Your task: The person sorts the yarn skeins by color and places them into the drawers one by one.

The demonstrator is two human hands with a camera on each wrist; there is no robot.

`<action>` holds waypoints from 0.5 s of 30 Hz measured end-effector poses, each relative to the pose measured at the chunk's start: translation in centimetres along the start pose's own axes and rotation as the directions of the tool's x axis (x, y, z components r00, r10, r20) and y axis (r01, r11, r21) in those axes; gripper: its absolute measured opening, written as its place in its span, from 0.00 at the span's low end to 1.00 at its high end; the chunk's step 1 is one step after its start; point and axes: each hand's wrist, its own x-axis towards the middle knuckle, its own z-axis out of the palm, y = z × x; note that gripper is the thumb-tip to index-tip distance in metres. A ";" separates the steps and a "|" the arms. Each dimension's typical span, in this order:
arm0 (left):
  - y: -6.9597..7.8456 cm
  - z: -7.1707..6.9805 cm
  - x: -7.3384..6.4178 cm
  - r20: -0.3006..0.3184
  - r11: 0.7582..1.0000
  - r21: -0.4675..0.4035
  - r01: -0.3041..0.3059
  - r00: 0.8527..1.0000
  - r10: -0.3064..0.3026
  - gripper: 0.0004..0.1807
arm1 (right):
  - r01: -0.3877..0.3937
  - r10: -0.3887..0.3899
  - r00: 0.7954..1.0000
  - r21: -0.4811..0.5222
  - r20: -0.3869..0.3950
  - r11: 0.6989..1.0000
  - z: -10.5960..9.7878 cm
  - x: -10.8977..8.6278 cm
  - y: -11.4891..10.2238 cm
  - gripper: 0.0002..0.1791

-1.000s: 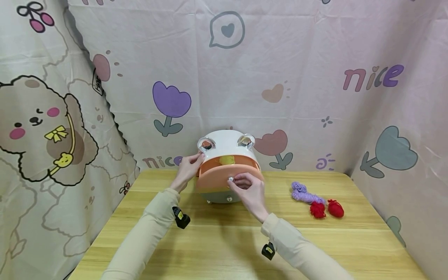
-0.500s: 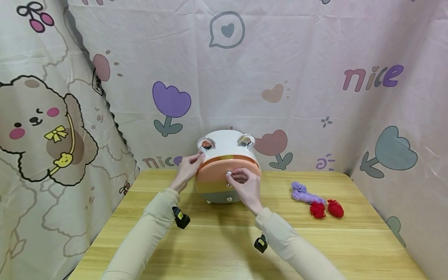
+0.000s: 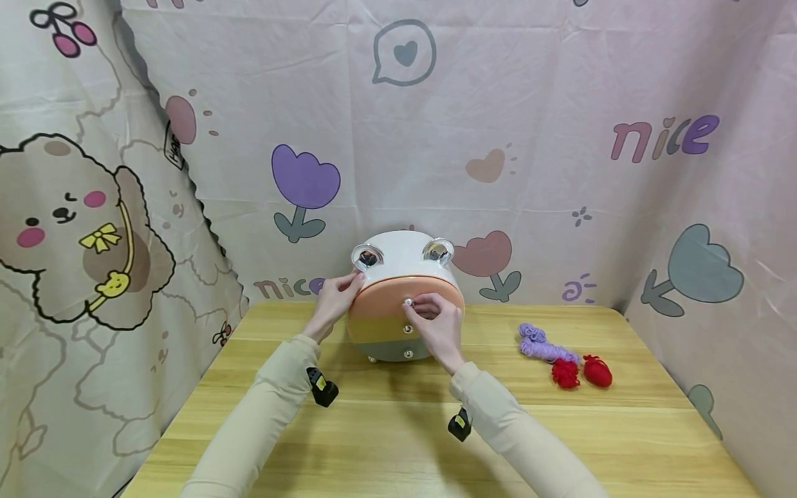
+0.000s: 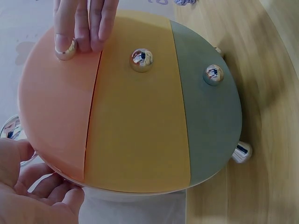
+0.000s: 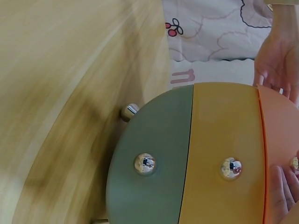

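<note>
A small rounded drawer cabinet (image 3: 398, 250) with a white top and two chrome ring-like eyes stands on the table. Its front has an orange top drawer (image 4: 51, 98), a yellow middle drawer (image 4: 138, 121) and a grey-green bottom drawer (image 4: 208, 126), each with a round silver knob. All three fronts sit nearly flush, with a thin gap along the orange one in the right wrist view. My right hand (image 3: 438, 324) pinches the orange drawer's knob (image 4: 66, 52). My left hand (image 3: 336, 301) holds the cabinet's left side, thumb near the left eye.
To the right on the wooden table (image 3: 560, 429) lie a purple yarn skein (image 3: 543, 346), a red yarn bundle (image 3: 565, 373) and a red ball (image 3: 598, 372). A patterned curtain (image 3: 398, 138) hangs close behind the cabinet. Its short silver feet (image 4: 242, 152) rest on the tabletop.
The orange drawer has slid inward from partly open to closed, hiding the yellow thing inside. My right hand moved forward with the knob; my left hand stayed in place.
</note>
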 end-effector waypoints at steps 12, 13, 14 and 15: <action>-0.1 0.1 0.1 -0.011 1.000 -0.001 0.007 1.000 -0.007 0.29 | 0.008 -0.008 0.999 -0.009 -0.033 1.000 0.7 1.2 3.3 0.09; -0.1 0.1 0.2 -0.012 1.000 0.000 0.008 1.000 -0.008 0.29 | 0.007 -0.007 0.999 -0.010 -0.035 1.000 0.7 1.3 3.3 0.10; -0.1 0.1 0.2 -0.014 1.000 0.002 0.009 1.000 -0.009 0.29 | 0.001 -0.002 0.999 -0.011 -0.037 1.000 0.8 1.3 3.3 0.09; -0.1 0.1 0.2 -0.015 1.000 0.004 0.009 1.000 -0.009 0.29 | -0.005 0.004 0.999 -0.010 -0.038 1.000 0.8 1.3 3.3 0.10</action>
